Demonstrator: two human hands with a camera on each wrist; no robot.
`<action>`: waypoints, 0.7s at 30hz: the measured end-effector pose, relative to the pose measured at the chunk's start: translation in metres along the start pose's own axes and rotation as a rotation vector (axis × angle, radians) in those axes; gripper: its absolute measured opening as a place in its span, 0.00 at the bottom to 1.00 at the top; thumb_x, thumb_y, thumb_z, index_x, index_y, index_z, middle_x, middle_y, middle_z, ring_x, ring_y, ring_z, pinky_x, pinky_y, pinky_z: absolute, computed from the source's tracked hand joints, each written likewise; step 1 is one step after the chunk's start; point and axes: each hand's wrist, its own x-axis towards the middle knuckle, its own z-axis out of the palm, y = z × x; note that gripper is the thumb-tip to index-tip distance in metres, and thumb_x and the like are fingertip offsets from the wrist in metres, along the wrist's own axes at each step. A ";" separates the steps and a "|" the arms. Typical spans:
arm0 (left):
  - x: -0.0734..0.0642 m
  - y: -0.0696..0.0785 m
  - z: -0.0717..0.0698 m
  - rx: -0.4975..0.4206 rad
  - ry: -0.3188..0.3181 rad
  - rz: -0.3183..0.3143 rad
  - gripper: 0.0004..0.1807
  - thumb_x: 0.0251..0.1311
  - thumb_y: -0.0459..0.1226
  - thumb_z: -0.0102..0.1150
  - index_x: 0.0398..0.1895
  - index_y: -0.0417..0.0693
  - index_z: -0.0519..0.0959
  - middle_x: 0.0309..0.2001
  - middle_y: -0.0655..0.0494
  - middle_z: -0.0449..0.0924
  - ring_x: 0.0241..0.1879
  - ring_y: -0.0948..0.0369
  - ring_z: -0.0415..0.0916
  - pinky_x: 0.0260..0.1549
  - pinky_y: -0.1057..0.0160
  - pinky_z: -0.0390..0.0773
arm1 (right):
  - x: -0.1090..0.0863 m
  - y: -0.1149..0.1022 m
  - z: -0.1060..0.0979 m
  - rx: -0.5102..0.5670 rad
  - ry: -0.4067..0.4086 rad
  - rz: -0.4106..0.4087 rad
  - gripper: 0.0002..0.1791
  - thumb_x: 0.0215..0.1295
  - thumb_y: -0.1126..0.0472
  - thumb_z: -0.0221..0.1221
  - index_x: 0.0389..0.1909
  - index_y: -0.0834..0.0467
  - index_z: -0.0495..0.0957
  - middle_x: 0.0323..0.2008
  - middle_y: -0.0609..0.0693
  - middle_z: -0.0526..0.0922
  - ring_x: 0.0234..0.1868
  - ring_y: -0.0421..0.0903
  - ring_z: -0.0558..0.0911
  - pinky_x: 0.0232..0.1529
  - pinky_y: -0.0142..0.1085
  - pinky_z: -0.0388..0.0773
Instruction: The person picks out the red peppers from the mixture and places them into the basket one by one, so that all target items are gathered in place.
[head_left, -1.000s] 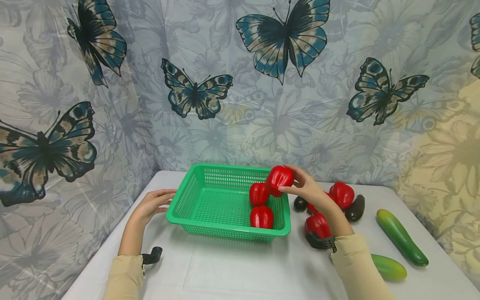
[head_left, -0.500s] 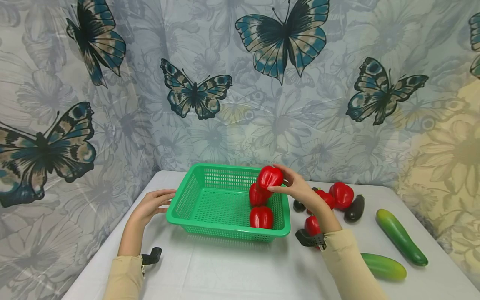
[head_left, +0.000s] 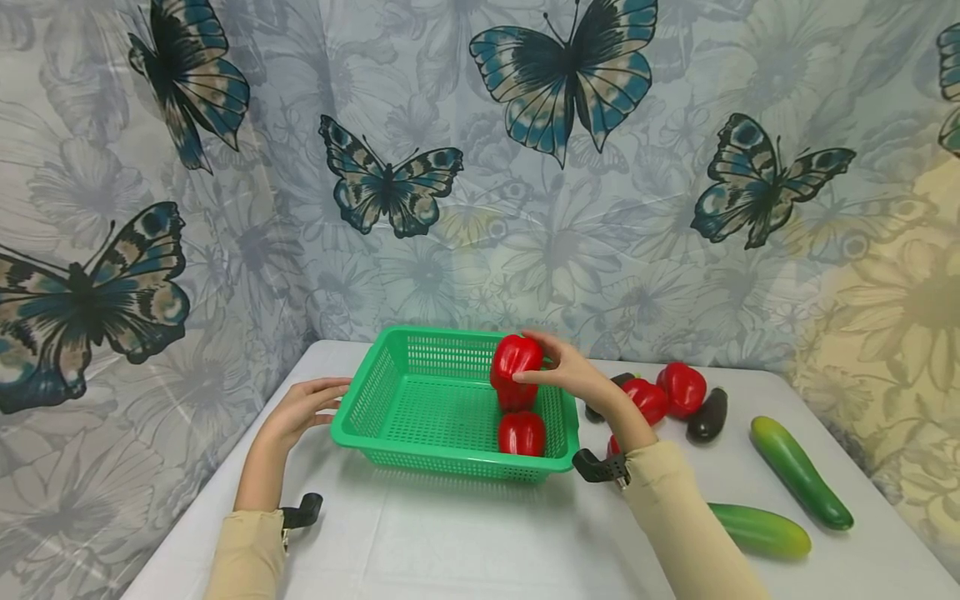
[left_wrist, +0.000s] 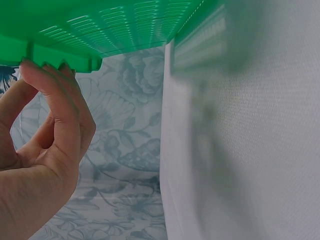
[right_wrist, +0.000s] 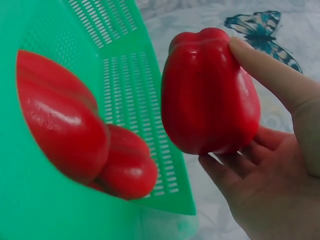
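Right hand [head_left: 564, 368] pinches red bell pepper [head_left: 517, 358] above green slotted basket [head_left: 450, 463], far right; thumb opposes fingers, likely spanning its bulk. Left hand [head_left: 300, 407] touches left rim, probably steadying; pinch unclear.

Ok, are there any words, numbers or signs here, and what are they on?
None that I can read: the red peppers, green basket and cucumber show no writing.
The cloth behind has only printed butterflies and flowers.
Any marks on the black wrist gadgets are too small to read.

The basket [head_left: 435, 412] has room at left, peppers [head_left: 522, 434] blocking right.
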 end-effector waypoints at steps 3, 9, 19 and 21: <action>-0.001 0.000 -0.001 0.002 -0.005 0.005 0.31 0.67 0.49 0.58 0.66 0.39 0.70 0.49 0.63 0.79 0.44 0.66 0.78 0.46 0.60 0.80 | 0.003 -0.002 0.004 -0.014 -0.034 0.003 0.44 0.61 0.47 0.66 0.75 0.48 0.56 0.64 0.55 0.73 0.65 0.55 0.71 0.62 0.52 0.73; -0.002 0.000 -0.001 0.002 -0.002 0.007 0.32 0.67 0.49 0.58 0.66 0.38 0.70 0.51 0.61 0.78 0.43 0.66 0.78 0.43 0.62 0.80 | 0.008 -0.004 0.010 -0.016 -0.081 0.006 0.44 0.61 0.48 0.66 0.75 0.49 0.56 0.65 0.55 0.71 0.67 0.56 0.69 0.62 0.52 0.73; -0.001 0.000 0.000 0.005 0.008 -0.004 0.31 0.67 0.49 0.58 0.65 0.39 0.71 0.49 0.63 0.79 0.44 0.66 0.78 0.44 0.62 0.80 | 0.015 -0.007 0.021 0.022 -0.169 0.041 0.44 0.58 0.48 0.68 0.73 0.51 0.60 0.64 0.53 0.72 0.65 0.54 0.71 0.61 0.53 0.74; -0.001 0.000 0.000 0.004 0.003 0.001 0.30 0.67 0.48 0.58 0.65 0.38 0.71 0.48 0.64 0.79 0.43 0.65 0.78 0.44 0.61 0.80 | 0.017 -0.008 0.023 0.031 -0.191 0.045 0.43 0.58 0.48 0.68 0.72 0.52 0.60 0.63 0.53 0.73 0.64 0.53 0.71 0.61 0.53 0.74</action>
